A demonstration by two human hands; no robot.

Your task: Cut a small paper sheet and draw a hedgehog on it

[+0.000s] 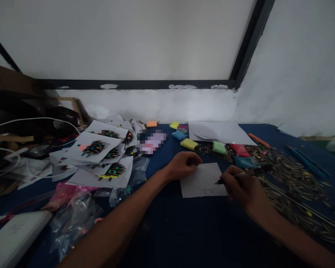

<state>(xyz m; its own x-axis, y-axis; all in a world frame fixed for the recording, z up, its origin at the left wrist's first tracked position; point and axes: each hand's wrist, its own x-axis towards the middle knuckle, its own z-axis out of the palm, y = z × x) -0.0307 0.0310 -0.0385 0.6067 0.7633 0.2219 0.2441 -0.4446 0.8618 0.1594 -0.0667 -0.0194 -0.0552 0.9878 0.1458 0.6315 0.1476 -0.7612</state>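
Observation:
A small white sheet of paper [202, 180] lies on the dark blue table, with faint line drawing on it and a darker bit of outline near its lower edge. My left hand [184, 165] rests with curled fingers on the sheet's upper left corner, holding it down. In my right hand [240, 188] is a dark pen [247, 172], gripped near its point. The tip meets or hovers just over the right part of the paper; I cannot tell which.
White cards [100, 149] with hedgehog-like figures are piled at left, near crumpled clear plastic bags [72, 216]. Coloured clay packets [189, 144] and blank white sheets [217, 131] lie behind the paper. Thin dark seed-like pieces [293, 190] spread at right, beside blue tweezers [307, 162].

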